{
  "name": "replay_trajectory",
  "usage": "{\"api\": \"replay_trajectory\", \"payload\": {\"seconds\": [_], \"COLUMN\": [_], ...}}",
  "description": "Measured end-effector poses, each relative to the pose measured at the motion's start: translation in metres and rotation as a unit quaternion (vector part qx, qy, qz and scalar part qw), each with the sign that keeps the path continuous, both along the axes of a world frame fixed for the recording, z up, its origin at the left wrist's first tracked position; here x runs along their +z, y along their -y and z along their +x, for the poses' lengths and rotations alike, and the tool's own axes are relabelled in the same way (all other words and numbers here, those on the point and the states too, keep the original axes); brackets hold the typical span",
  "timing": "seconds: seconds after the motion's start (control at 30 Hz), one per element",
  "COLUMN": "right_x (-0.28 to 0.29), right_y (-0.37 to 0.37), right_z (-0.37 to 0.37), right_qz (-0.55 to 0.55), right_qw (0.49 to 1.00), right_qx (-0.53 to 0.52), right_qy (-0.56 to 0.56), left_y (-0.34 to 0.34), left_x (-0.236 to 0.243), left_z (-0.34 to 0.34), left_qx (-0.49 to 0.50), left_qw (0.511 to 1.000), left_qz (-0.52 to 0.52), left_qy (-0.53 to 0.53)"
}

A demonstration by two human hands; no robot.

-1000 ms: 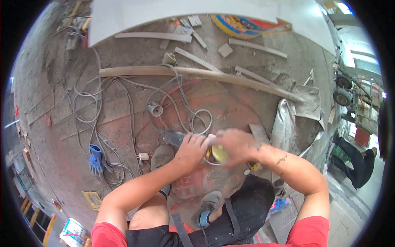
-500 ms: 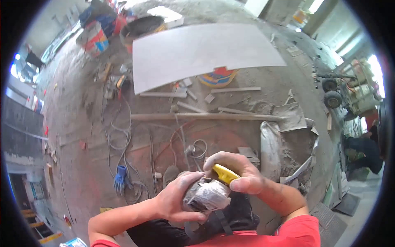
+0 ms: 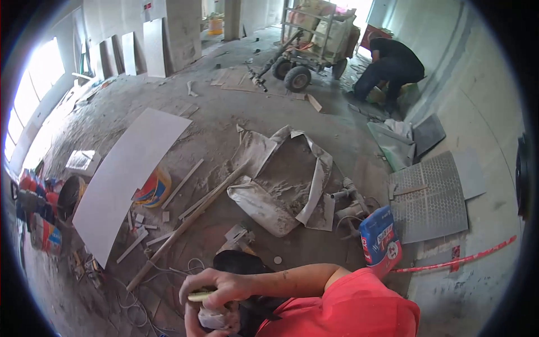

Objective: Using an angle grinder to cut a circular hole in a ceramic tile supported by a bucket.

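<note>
Low in the picture, my right hand (image 3: 220, 285) has its fingers closed round a small, flat yellow object (image 3: 199, 296), whose kind I cannot make out. Just below it is a crumpled, greyish-white bundle (image 3: 218, 318), apparently dusty. My left hand (image 3: 192, 321) is cupped round the bundle, with much of the hand hidden by the lower edge and my right hand. The two hands are close together, and the yellow object sits right above the bundle.
A large white board (image 3: 132, 168) lies over a colourful bucket (image 3: 155, 188) at left. A long wooden pole (image 3: 185, 226) and an opened sack (image 3: 264, 208) lie ahead. A blue-and-red container (image 3: 380, 238) stands at right. Farther off are a wheeled cart (image 3: 317, 42) and a bent-over person (image 3: 387, 70).
The view has swung to the right, so the cart, the other person and the right wall show more fully. My hands now appear lower and farther left, still holding the yellow object and the bundle.
</note>
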State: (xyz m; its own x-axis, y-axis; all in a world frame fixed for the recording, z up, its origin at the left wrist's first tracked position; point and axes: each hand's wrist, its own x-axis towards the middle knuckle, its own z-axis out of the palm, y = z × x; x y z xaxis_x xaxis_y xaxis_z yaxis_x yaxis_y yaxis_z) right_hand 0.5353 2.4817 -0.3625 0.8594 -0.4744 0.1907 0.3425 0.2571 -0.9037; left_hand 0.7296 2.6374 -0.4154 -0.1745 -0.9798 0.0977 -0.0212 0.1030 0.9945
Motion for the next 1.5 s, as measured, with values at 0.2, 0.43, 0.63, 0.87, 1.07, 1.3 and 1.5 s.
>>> {"api": "replay_trajectory", "payload": {"seconds": [0.2, 0.43, 0.63, 0.87, 1.07, 1.3, 1.5], "right_x": [-0.011, 0.02, 0.007, -0.014, -0.032, 0.028, -0.081], "right_y": [0.001, 0.024, 0.035, 0.034, 0.07, 0.062, 0.061], "right_z": [-0.019, -0.002, 0.054, 0.078, -0.008, 0.035, -0.003], "right_qz": [-0.066, -0.156, 0.058, 0.078, -0.406, -0.43, -0.565], "right_qw": [0.994, 0.971, 0.993, 0.984, 0.895, 0.853, 0.815], "right_qx": [0.025, 0.102, -0.005, -0.034, -0.186, -0.295, -0.014], "right_qy": [0.087, -0.152, -0.102, 0.155, -0.017, 0.006, -0.129], "left_y": [0.009, 0.012, 0.025, 0.026, 0.028, 0.041, 0.019], "left_x": [0.012, 0.012, -0.011, -0.026, 0.01, -0.003, -0.02], "left_z": [-0.029, -0.02, 0.017, 0.003, 0.025, 0.046, 0.073], "left_qx": [-0.035, 0.007, 0.099, 0.164, 0.229, 0.187, 0.179], "left_qw": [0.998, 0.993, 0.977, 0.919, 0.886, 0.913, 0.895], "left_qz": [-0.036, 0.081, 0.079, 0.026, 0.066, 0.109, 0.119], "left_qy": [-0.028, -0.08, -0.169, -0.358, -0.398, -0.346, -0.39]}}
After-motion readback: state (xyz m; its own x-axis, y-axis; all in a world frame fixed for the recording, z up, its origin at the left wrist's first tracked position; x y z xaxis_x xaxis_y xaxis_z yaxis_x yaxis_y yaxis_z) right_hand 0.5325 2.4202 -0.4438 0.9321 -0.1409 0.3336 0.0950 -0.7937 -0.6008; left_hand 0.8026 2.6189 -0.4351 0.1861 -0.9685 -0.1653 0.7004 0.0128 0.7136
